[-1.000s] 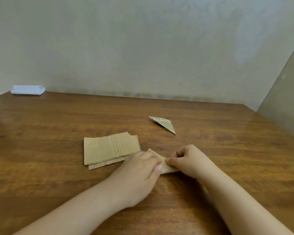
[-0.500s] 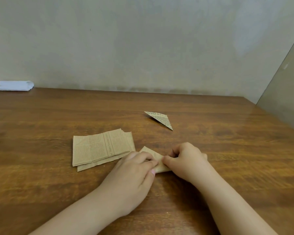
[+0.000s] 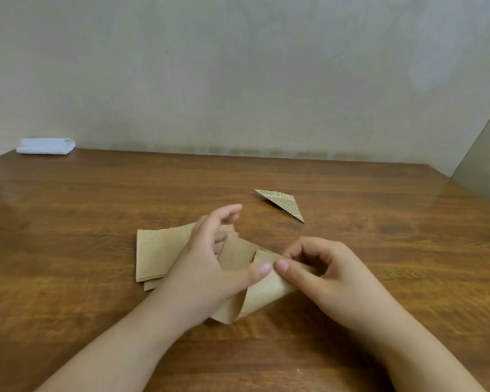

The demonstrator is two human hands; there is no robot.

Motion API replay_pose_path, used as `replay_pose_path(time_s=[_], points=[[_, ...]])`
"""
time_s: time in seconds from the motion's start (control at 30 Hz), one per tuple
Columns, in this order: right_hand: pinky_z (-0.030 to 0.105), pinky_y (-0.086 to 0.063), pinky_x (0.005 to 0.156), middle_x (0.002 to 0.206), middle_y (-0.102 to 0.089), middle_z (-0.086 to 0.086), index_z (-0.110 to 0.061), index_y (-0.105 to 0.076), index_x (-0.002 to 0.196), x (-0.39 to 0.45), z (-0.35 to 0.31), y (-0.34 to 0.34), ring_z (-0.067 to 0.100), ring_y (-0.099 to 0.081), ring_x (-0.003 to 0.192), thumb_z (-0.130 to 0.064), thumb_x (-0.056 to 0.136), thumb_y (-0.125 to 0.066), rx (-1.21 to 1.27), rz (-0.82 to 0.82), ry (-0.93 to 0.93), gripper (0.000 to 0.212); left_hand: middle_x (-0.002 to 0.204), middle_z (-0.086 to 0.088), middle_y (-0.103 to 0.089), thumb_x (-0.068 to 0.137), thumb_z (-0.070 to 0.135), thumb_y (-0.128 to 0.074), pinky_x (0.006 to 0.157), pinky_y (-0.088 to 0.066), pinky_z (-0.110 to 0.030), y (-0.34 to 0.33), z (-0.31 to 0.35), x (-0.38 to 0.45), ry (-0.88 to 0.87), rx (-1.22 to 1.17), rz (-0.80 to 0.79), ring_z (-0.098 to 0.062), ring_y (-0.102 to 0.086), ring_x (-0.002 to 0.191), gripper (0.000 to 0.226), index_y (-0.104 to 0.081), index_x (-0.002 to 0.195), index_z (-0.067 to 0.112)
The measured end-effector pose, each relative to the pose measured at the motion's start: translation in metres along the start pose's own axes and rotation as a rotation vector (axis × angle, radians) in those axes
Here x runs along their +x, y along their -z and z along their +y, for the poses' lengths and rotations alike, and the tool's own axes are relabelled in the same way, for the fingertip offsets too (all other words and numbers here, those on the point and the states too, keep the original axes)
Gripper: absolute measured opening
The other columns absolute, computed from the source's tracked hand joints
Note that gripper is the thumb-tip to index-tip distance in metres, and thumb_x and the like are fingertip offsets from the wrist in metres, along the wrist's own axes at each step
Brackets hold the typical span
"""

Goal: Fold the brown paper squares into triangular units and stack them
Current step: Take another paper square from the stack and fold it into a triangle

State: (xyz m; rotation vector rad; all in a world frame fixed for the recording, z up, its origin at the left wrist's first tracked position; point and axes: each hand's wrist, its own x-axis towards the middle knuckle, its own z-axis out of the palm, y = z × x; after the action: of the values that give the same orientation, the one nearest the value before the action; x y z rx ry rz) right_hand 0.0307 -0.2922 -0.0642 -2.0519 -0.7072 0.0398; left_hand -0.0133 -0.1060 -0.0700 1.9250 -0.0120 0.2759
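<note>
light: soft, even, moderately bright, no hard source visible | glare: pale sheen on the wooden table (image 3: 68,199) at far left and right | shadows: faint, under the forearms | blur: slight motion softness on the left hand (image 3: 207,267) | distortion: wide-angle bowing of the table's edges

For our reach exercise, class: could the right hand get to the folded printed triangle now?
Probably yes, once freed: bare table lies between the right hand and the folded printed triangle, but that hand and the left hand both pinch the brown paper sheet.
</note>
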Motion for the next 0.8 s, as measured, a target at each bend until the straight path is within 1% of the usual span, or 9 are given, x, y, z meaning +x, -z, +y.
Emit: replay_pose_path(time_s=[0.07,0.13,0.2,0.3,0.4,0.47,0.57,0.67,0.8], points=[[0.016,-0.04,0.058,0.064,-0.06,-0.01,-0.022,-0.065,0.074,0.0,-0.005,-0.004,0.0,-0.052,0.061,-0.028,0.085,-0.067,0.013,-0.054,0.016,0.013,0.101,0.022,-0.068,0.065,0.025,-0.084,0.083,-0.049,-0.017,0.005,0.003,0.0,0.052,-0.117,-0.072,0.007,-0.062,0.096,0.059,-0.057,0.113,0.045],[0.016,-0.04,0.057,0.062,-0.06,-0.009,-0.021,-0.066,0.073,0.001,-0.009,-0.007,0.0,-0.051,0.059,-0.027,0.084,-0.068,0.041,-0.058,0.0,0.013,0.082,0.02,-0.071,0.069,0.008,-0.081,0.068,-0.046,-0.004,0.006,0.006,-0.002,0.068,-0.184,-0.058,0.017,-0.061,0.079,0.043,-0.068,0.101,0.032],[0.017,-0.04,0.054,0.059,-0.059,-0.008,-0.019,-0.067,0.072,0.001,-0.012,-0.008,0.003,-0.05,0.056,-0.026,0.081,-0.071,0.127,-0.016,-0.05,0.013,0.076,0.012,-0.072,0.067,0.002,-0.079,0.061,-0.046,-0.004,0.007,0.007,-0.003,0.09,-0.259,-0.05,0.018,-0.06,0.07,0.035,-0.072,0.093,0.025],[0.015,-0.037,0.052,0.055,-0.057,-0.006,-0.015,-0.068,0.067,0.001,-0.016,-0.006,0.005,-0.047,0.051,-0.033,0.068,-0.072,0.333,0.06,-0.138,0.018,0.086,-0.015,-0.071,0.059,0.013,-0.079,0.073,-0.059,-0.027,0.009,0.008,-0.005,0.092,-0.348,-0.031,-0.013,-0.067,0.075,0.033,-0.074,0.087,0.028],[0.024,-0.036,0.056,0.057,-0.061,0.004,-0.015,-0.071,0.069,0.0,-0.017,-0.004,0.014,-0.045,0.054,-0.042,0.059,-0.07,0.427,0.056,-0.216,0.029,0.088,-0.023,-0.068,0.055,0.019,-0.079,0.079,-0.057,-0.039,0.01,0.01,-0.006,0.037,-0.368,0.041,-0.031,-0.066,0.076,0.029,-0.075,0.082,0.029],[0.023,-0.038,0.054,0.057,-0.062,0.007,-0.016,-0.073,0.068,0.0,-0.017,-0.004,0.014,-0.047,0.054,-0.044,0.056,-0.07,0.459,0.042,-0.264,0.031,0.092,-0.023,-0.067,0.055,0.021,-0.079,0.082,-0.056,-0.045,0.01,0.012,-0.007,0.009,-0.344,0.083,-0.039,-0.066,0.083,0.025,-0.075,0.078,0.03],[0.016,-0.04,0.049,0.057,-0.064,0.007,-0.01,-0.072,0.067,-0.001,-0.017,-0.004,0.011,-0.052,0.052,-0.037,0.058,-0.07,0.515,0.046,-0.242,0.029,0.092,-0.016,-0.069,0.054,0.022,-0.079,0.076,-0.057,-0.039,0.01,0.012,-0.009,-0.018,-0.342,0.118,-0.028,-0.067,0.079,0.022,-0.075,0.074,0.03],[0.014,-0.039,0.048,0.056,-0.064,0.008,-0.003,-0.069,0.066,-0.001,-0.018,-0.003,0.008,-0.052,0.05,-0.03,0.062,-0.07,0.53,0.086,-0.192,0.027,0.09,-0.01,-0.071,0.055,0.023,-0.079,0.079,-0.056,-0.038,0.011,0.012,-0.009,-0.007,-0.345,0.123,-0.025,-0.069,0.088,0.021,-0.076,0.075,0.028],[0.015,-0.037,0.049,0.057,-0.064,0.006,-0.006,-0.07,0.065,-0.002,-0.02,-0.003,0.006,-0.049,0.05,-0.029,0.064,-0.07,0.515,0.117,-0.166,0.024,0.084,-0.004,-0.074,0.056,0.02,-0.077,0.072,-0.057,-0.03,0.014,0.013,-0.009,0.014,-0.378,0.098,-0.017,-0.071,0.081,0.018,-0.076,0.073,0.027]])
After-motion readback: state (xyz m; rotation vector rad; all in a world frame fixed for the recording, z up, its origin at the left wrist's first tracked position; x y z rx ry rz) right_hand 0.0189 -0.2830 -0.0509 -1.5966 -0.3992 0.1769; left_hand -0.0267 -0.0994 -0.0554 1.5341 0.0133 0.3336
